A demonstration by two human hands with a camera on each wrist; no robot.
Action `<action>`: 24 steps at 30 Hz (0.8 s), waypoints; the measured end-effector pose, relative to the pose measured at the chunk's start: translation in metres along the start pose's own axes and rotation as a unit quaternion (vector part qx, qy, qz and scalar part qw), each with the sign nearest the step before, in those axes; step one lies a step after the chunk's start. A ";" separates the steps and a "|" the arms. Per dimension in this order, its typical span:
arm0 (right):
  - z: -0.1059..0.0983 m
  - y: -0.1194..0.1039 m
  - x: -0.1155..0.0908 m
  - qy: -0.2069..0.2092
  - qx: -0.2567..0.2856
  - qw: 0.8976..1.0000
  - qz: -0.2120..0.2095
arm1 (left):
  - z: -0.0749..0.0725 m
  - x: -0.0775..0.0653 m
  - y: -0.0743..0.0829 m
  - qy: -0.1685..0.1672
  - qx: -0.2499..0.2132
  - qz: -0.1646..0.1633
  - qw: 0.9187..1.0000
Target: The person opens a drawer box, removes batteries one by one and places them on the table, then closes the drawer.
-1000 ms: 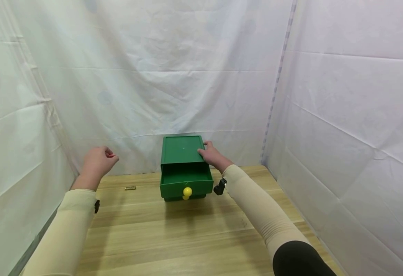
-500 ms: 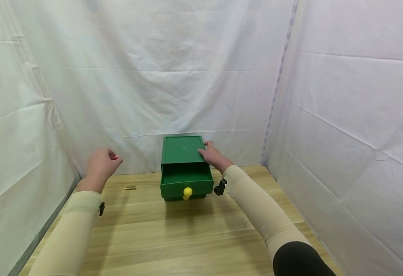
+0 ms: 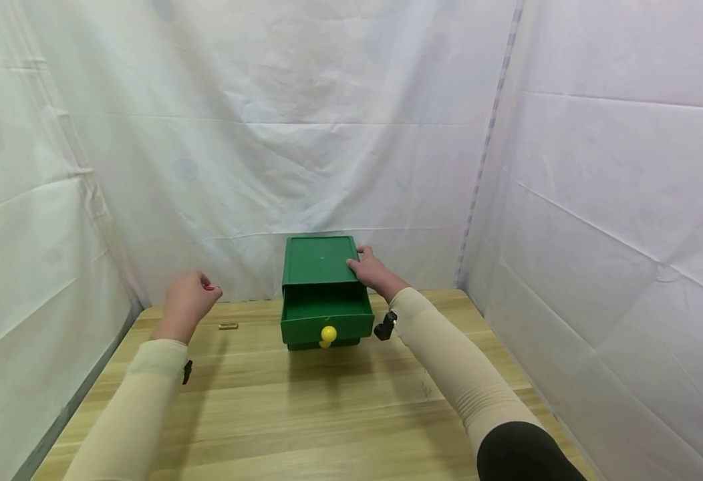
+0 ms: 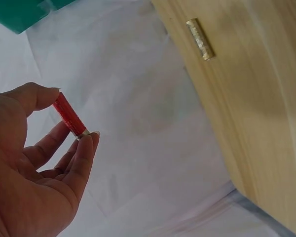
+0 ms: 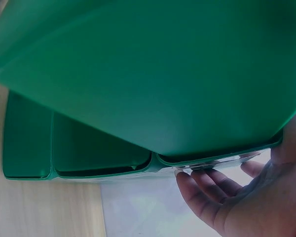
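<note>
Between thumb and fingertips, my left hand (image 3: 186, 300) pinches a small red battery (image 4: 70, 115), lifted above the back left of the table. A gold battery (image 3: 228, 326) lies on the wood just right of that hand. The green drawer cabinet (image 3: 320, 260) stands at the back centre, its upper drawer (image 3: 303, 331) pulled out by a yellow knob (image 3: 329, 334). On the cabinet's right side my right hand (image 3: 375, 272) grips the rear edge. In the right wrist view its fingers (image 5: 200, 197) curl against the cabinet's back; the thumb is mostly hidden there.
White sheets (image 3: 351, 167) hang at the back and on both sides, close behind the cabinet. A second yellow knob sits just below the first. The wooden table (image 3: 303, 427) extends toward the person.
My left hand has moved to the right and a little lower with the red battery, closer to the gold one. The right hand and the cabinet keep their places.
</note>
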State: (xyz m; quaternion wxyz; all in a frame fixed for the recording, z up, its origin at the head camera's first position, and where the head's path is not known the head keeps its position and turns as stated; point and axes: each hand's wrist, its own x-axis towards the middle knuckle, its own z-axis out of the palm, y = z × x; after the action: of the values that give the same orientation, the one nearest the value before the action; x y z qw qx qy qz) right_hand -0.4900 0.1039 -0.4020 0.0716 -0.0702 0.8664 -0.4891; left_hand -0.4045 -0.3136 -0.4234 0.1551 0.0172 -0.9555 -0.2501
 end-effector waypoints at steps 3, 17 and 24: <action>0.000 -0.001 -0.001 -0.001 0.001 1.000 0.002 | 0.007 -0.003 -0.003 -0.022 -0.005 -0.009 1.000; -0.001 0.000 -0.002 -0.009 0.008 1.000 -0.009 | 0.046 -0.014 -0.019 -0.107 -0.031 -0.063 0.992; -0.001 0.000 -0.003 -0.009 0.009 1.000 -0.009 | 0.065 -0.017 -0.028 -0.114 -0.023 -0.075 0.990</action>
State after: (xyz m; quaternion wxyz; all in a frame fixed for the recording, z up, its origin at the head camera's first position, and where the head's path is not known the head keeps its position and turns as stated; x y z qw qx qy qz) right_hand -0.4871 0.1054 -0.4012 0.0757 -0.0816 0.8609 -0.4965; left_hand -0.4099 -0.3057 -0.4957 0.0268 0.0567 -0.9569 -0.2835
